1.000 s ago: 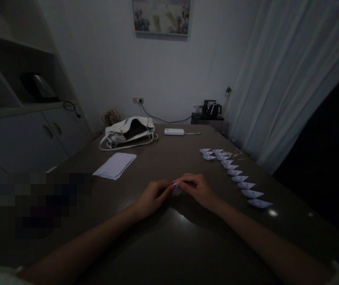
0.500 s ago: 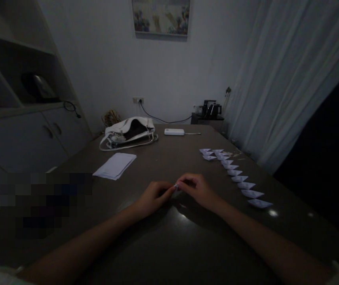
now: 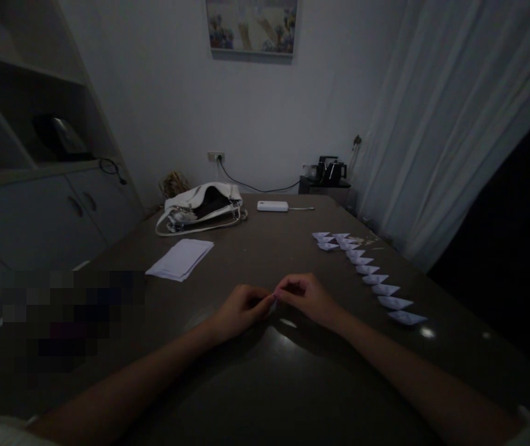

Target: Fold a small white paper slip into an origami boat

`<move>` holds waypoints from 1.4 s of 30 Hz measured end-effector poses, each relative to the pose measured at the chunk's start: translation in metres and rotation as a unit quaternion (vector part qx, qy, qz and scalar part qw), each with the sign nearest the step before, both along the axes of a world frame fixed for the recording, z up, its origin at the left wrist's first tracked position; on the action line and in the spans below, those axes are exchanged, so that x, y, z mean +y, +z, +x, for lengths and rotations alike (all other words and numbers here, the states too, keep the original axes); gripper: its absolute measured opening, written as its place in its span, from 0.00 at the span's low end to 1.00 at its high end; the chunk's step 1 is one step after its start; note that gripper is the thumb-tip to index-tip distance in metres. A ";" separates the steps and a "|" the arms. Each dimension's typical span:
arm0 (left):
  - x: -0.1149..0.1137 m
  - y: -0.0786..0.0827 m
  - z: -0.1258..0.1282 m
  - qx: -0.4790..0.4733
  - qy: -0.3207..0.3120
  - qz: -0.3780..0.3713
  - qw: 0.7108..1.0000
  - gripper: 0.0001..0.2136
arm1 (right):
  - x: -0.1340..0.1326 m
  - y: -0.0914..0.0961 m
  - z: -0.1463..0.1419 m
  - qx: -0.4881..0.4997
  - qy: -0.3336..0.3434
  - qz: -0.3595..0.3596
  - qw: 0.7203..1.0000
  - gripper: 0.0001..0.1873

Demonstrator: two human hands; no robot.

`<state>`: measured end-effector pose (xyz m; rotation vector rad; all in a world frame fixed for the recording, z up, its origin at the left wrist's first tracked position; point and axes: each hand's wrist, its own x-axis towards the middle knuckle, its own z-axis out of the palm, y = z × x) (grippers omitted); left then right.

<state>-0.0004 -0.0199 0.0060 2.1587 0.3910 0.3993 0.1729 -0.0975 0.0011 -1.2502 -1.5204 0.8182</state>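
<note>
My left hand (image 3: 243,311) and my right hand (image 3: 308,298) meet above the middle of the table, thumbs and forefingers pinched together. Between the fingertips is a small folded piece of white paper (image 3: 273,305), mostly hidden by the fingers; its exact shape is too small to make out. To the right, several white folded paper boats (image 3: 386,289) stand in a slanting row leading away from me. A stack of white paper sheets (image 3: 181,259) lies flat beyond my left hand.
A white handbag (image 3: 200,201) sits open at the table's far left. Near the back edge lies a white power bank (image 3: 272,206) with a short cable. Paper scraps (image 3: 369,240) lie by the farther boats. Beyond the table, a black kettle (image 3: 334,172) stands on a small cabinet.
The fingertips have closed further over the small paper, and it now shows a little below them. My right hand has lowered slightly.
</note>
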 end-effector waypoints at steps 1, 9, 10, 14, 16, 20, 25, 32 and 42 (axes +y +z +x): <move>0.000 -0.001 0.000 0.003 0.002 -0.001 1.000 0.22 | 0.000 0.000 0.000 -0.007 -0.003 0.001 1.000 0.10; 0.003 0.000 0.001 -0.006 0.026 0.038 0.999 0.22 | 0.001 0.003 0.002 0.011 -0.052 0.036 0.998 0.11; 0.004 0.000 0.000 -0.010 0.024 0.047 0.999 0.22 | 0.001 0.003 0.002 0.008 -0.052 0.036 0.998 0.11; 0.004 0.001 -0.001 -0.014 0.015 0.053 0.998 0.23 | 0.000 0.001 -0.001 -0.026 -0.032 0.028 0.999 0.11; 0.003 0.001 -0.001 -0.012 0.013 0.052 0.999 0.23 | -0.001 0.002 -0.002 -0.034 -0.025 0.033 0.999 0.11; 0.003 0.000 -0.001 -0.011 0.017 0.016 1.000 0.24 | -0.001 0.005 0.001 -0.039 -0.039 0.048 0.997 0.11; 0.006 0.001 -0.001 -0.008 0.031 0.023 0.999 0.23 | 0.001 0.004 0.005 -0.015 -0.050 0.034 0.998 0.11; 0.001 0.007 -0.001 -0.014 0.029 0.044 0.999 0.22 | 0.001 0.002 0.003 0.041 0.007 -0.035 0.998 0.13; 0.003 0.002 -0.002 -0.005 0.033 0.099 0.995 0.21 | 0.001 -0.004 0.007 0.018 0.060 -0.103 0.993 0.13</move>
